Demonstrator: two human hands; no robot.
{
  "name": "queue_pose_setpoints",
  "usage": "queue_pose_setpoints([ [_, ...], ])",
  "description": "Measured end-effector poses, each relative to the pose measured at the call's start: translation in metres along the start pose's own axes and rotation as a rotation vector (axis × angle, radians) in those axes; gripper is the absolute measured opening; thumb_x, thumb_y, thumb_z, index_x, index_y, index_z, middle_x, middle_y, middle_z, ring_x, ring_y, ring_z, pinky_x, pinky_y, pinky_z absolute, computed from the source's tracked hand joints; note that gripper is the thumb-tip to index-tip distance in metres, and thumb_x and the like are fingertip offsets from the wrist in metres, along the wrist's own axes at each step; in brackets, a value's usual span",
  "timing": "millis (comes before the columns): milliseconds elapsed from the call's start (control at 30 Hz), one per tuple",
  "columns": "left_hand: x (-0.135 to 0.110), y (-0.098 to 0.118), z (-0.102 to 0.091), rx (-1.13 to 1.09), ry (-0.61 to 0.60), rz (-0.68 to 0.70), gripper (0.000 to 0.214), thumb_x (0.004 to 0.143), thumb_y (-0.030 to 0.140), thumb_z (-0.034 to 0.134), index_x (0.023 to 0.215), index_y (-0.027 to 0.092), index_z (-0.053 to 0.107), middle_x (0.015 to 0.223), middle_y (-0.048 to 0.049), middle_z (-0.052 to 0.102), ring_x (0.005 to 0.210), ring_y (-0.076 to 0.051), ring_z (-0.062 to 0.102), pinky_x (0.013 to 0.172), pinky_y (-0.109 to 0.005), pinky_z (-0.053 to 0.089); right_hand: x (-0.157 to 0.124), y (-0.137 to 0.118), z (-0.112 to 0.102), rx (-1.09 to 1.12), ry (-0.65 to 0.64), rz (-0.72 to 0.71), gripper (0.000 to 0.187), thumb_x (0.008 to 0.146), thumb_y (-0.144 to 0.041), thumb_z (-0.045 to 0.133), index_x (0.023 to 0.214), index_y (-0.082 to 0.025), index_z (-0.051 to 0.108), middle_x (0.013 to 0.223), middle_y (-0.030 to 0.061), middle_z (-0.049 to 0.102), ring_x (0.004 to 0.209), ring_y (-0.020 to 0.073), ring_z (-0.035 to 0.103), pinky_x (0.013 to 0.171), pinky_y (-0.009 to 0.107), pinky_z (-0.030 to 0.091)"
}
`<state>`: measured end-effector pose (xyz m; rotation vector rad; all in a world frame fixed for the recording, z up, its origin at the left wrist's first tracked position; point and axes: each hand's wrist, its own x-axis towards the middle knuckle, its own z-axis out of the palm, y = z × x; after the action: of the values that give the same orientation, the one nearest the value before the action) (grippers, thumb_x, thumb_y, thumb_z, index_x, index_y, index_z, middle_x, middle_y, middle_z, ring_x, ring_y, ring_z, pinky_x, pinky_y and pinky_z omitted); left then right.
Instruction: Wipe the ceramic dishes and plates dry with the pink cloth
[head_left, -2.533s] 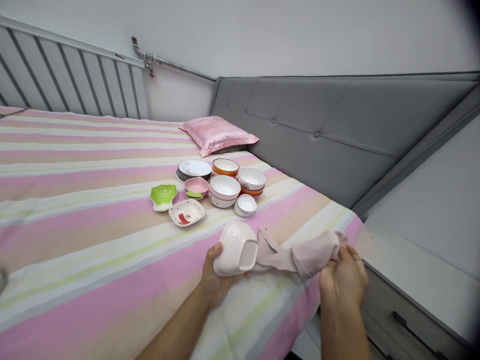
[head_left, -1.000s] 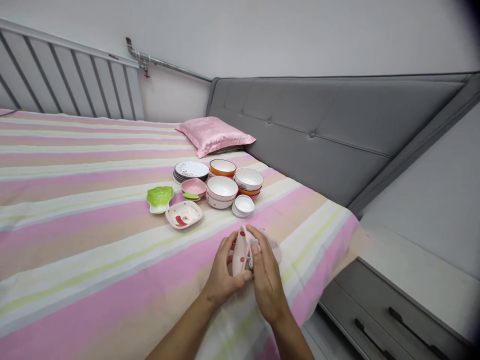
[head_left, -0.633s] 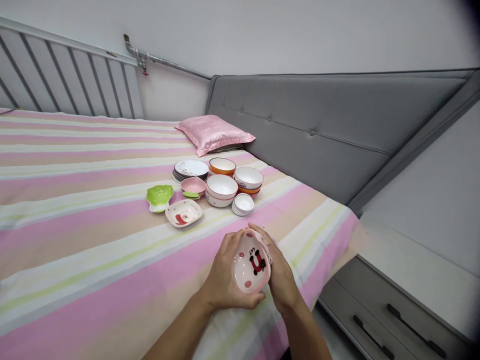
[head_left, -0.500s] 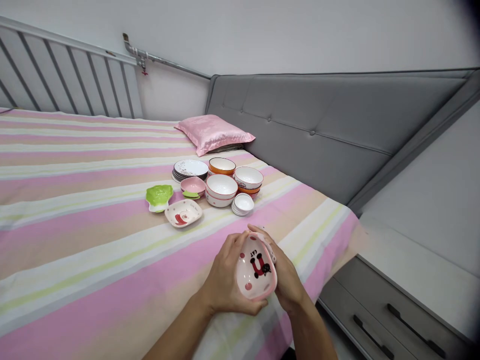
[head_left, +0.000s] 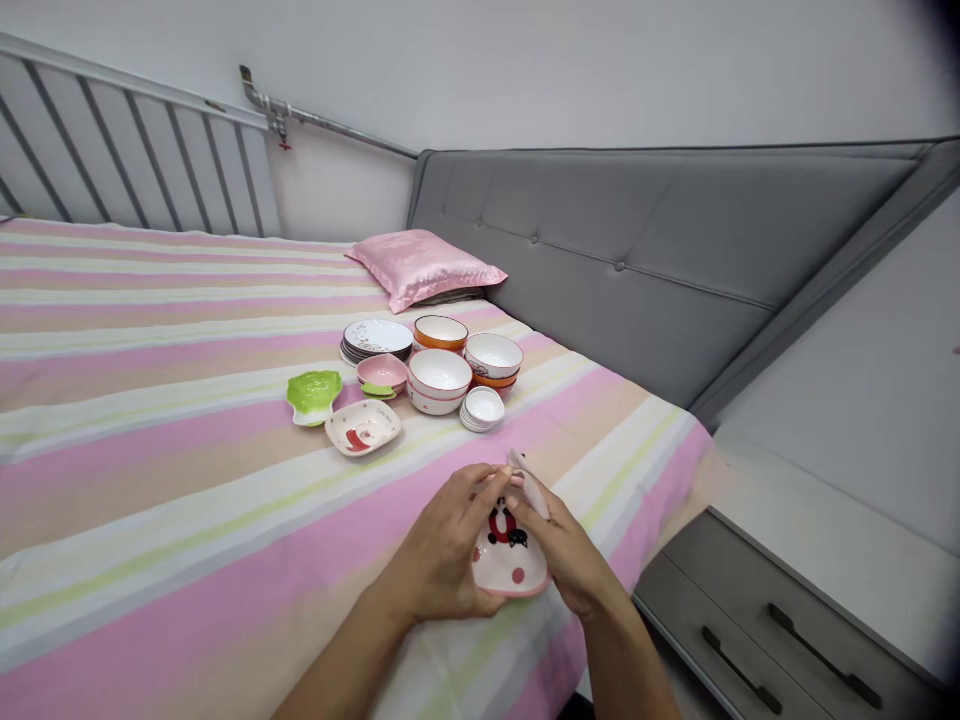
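Above the near edge of the bed, both my hands are around a small white bowl (head_left: 499, 572) with a pink rim, pink dots and a black-and-red cat picture. Its inside faces me. My left hand (head_left: 444, 545) wraps the left side, fingers reaching over the top. On the right side, my right hand (head_left: 566, 545) is closed, its thumb over the bowl's inside. A narrow whitish piece (head_left: 531, 487) rises beside the right thumb; its kind I cannot make out. Farther off lie small white dishes (head_left: 483, 408) in a stack and a cream dish (head_left: 365, 428) with a red figure.
More tableware stands on the striped bedsheet (head_left: 187, 520): white bowls (head_left: 440, 375), orange-sided bowls (head_left: 441, 331), stacked plates (head_left: 377, 337), pink bowls (head_left: 382, 371) and a green leaf-shaped dish (head_left: 314, 395). A pink pillow (head_left: 427, 265) lies behind, near the grey headboard (head_left: 600, 220). A drawer cabinet (head_left: 750, 600) is at right.
The cat bowl has turned and tilted in my hands, so its picture sits rotated. My left fingers now reach farther over its top, and the right thumb has come over its inside.
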<state>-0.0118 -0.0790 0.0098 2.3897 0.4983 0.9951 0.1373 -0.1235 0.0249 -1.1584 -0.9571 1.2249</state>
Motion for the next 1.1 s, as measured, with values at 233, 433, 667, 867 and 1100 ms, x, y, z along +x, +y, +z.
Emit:
queue_pose_setpoints([
  [233,0.003,-0.005,-0.002,-0.137,0.289,-0.330,0.093,0.057,0.033,0.075,0.137,0.026,0.029,0.134,-0.0126,0.036,0.123,-0.030,0.036,0.100,-0.045,0.032,0.008,0.000,-0.002,0.350,0.280,0.035,0.037,0.073,-0.035,0.066,0.106,-0.022,0.055,0.096,0.0026,0.068,0.094,0.0229,0.063,0.076,0.037,0.052],
  [433,0.007,0.007,0.015,-1.105,0.077,-0.671,0.046,0.069,0.027,0.068,0.112,0.015,0.056,0.105,-0.0119,0.063,0.094,-0.025,0.059,0.083,-0.037,0.044,0.011,0.006,0.008,0.401,0.370,-0.051,0.035,0.077,-0.038,0.060,0.108,-0.023,0.052,0.102,0.0035,0.066,0.100,0.0229,0.061,0.075,0.036,0.053],
  [667,0.014,0.014,0.023,-1.300,0.436,-0.933,0.039,0.080,0.034,0.056,0.116,0.018,0.051,0.107,-0.0100,0.064,0.090,-0.020,0.062,0.075,-0.032,0.050,0.008,0.010,0.026,0.402,0.235,-0.069,0.036,0.084,-0.045,0.050,0.114,-0.027,0.051,0.115,0.0018,0.061,0.105,0.0201,0.058,0.077,0.032,0.052],
  [867,0.008,-0.002,0.020,-1.237,0.530,-1.076,0.029,0.077,0.018,0.054,0.106,0.015,0.054,0.086,-0.0082,0.068,0.072,-0.018,0.065,0.063,-0.031,0.053,0.011,0.011,0.015,0.427,0.162,0.042,0.037,0.083,-0.050,0.047,0.101,-0.021,0.061,0.095,0.0040,0.068,0.083,0.0208,0.064,0.066,0.034,0.054],
  [1100,0.001,-0.020,0.016,-1.193,0.592,-1.127,0.023,0.073,0.016,0.054,0.095,0.014,0.056,0.074,-0.0055,0.066,0.064,-0.017,0.064,0.058,-0.028,0.052,0.038,-0.022,-0.042,0.398,0.270,0.170,0.033,0.089,-0.038,0.037,0.099,-0.019,0.061,0.096,0.0072,0.068,0.082,0.0199,0.065,0.072,0.039,0.052],
])
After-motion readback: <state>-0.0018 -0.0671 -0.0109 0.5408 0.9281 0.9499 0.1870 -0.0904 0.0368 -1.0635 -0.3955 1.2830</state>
